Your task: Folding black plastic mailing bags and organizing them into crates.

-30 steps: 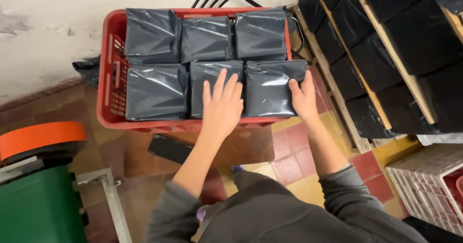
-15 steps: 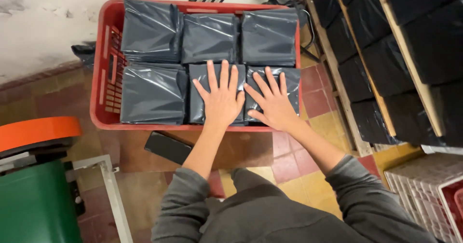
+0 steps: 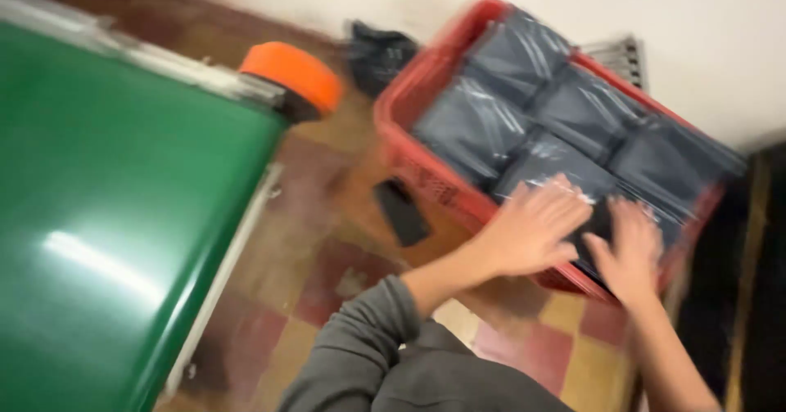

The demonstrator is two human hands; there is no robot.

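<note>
A red plastic crate (image 3: 409, 162) stands on the tiled floor, filled with several dark grey plastic-wrapped packages (image 3: 491, 121). My left hand (image 3: 532, 232) lies flat with spread fingers on the near packages by the crate's front rim. Beside it, my right hand (image 3: 630, 252) also presses flat on a package at the near right corner. Neither hand grips anything. The view is blurred by motion.
A large green surface with a metal edge (image 3: 115, 207) fills the left side, with an orange roller end (image 3: 295, 72) at its far corner. A small dark flat object (image 3: 403, 211) lies on the floor by the crate. Dark shelving (image 3: 757, 281) stands at the right.
The camera has swung left and tilted, bringing the green surface into view. Both hands stay flat on the near packages, now closer together at the crate's near right corner.
</note>
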